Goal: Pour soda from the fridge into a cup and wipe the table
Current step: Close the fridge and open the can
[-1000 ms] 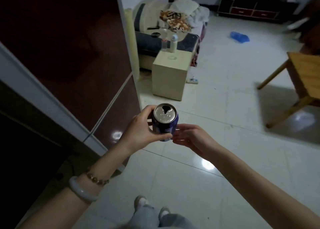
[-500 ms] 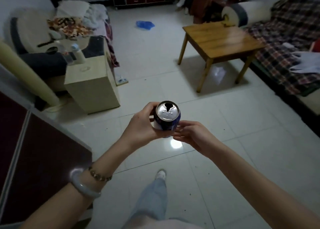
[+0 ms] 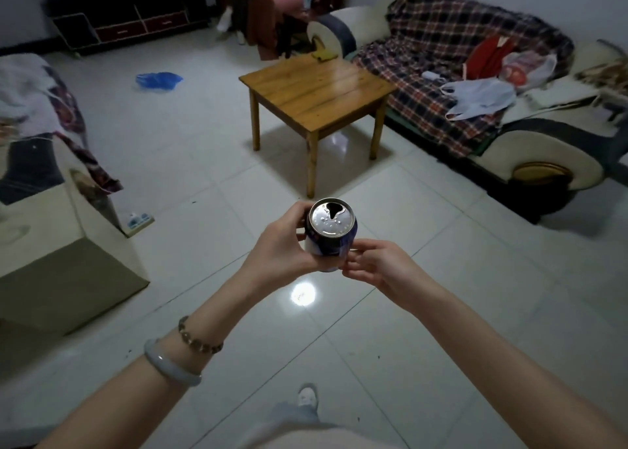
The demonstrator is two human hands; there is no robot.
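Two hands on one can (image 3: 331, 236), held at mid-frame above the tiled floor (image 3: 190, 149), well short of the bench (image 3: 316, 90).

Left hand (image 3: 282, 244): wrapped round the can's side, thumb and fingers closed on it, carrying the wt. Right hand (image 3: 373, 266): fingertips pinching lightly at the lower right of the can, palm off it; a steadying touch, not a full grip.

Can: upright or close to it, lid facing the camera, mouth already open, tab not made out. Fill level cannot be told; the opening shows only dark.

Bench: wooden, bare top w/ glare on it, set just beside the sofa (image 3: 475, 74). No cup seen on it or anywhere in view. No cloth for wiping identified either; a blue item (image 3: 158, 80) lies on the floor far left, nature unclear.

Stage, as judged: soda fetched and opened, pour not yet begun, wipe not begun.

Risks from here:
- Open mouth + walking = slop over the rim if the can tilts or the stride jolts it.
- A cold can may be wet; a one-hand wrap could slip if the right hand lets go early.
- Glossy tiles; any spill makes footing poor.
- No cup in sight, so a search w/ an open can in hand lengthens exposure.
- Dim light makes judging the pour harder.
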